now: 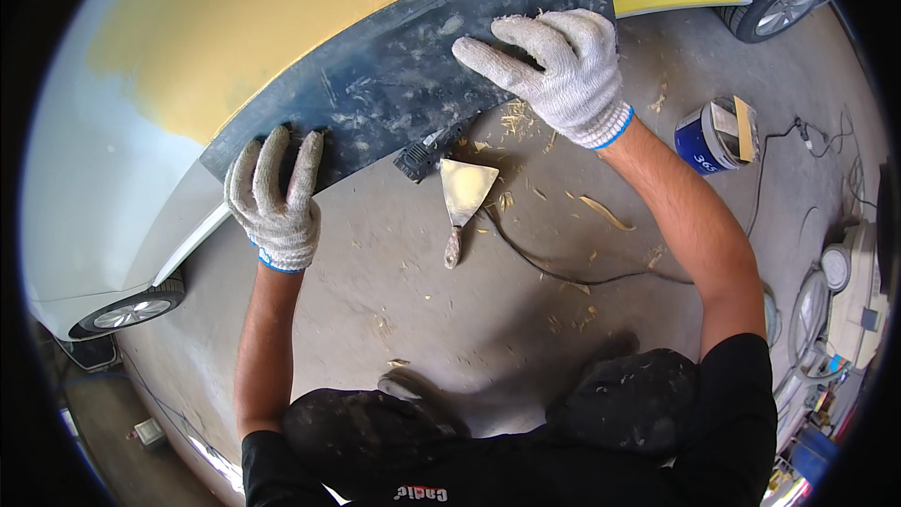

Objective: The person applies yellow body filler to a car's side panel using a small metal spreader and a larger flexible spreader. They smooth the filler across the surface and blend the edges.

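Note:
A long dark, bendable sheet (375, 84) with pale smears lies curved along the side of a car (103, 178). Its upper edge meets a panel coated in yellow filler (253, 28). In a white knit glove, my left hand (275, 192) grips the sheet's lower left end, fingers over its face and thumb out of sight. My right hand (574, 75), gloved too, holds the right end, with fingers bent and the fingertips on the face. Below the sheet, a putty knife (469, 186) with yellow filler on its blade rests on the floor, beside a black tool (427, 150) partly under the sheet.
A blue and white bucket (699, 141) stands at the right with a flat piece across it. A black cord (601, 280) crosses the floor among filler scraps. Car wheels (136, 310) show at the lower left and upper right. Pale equipment with hoses (849, 291) stands far right.

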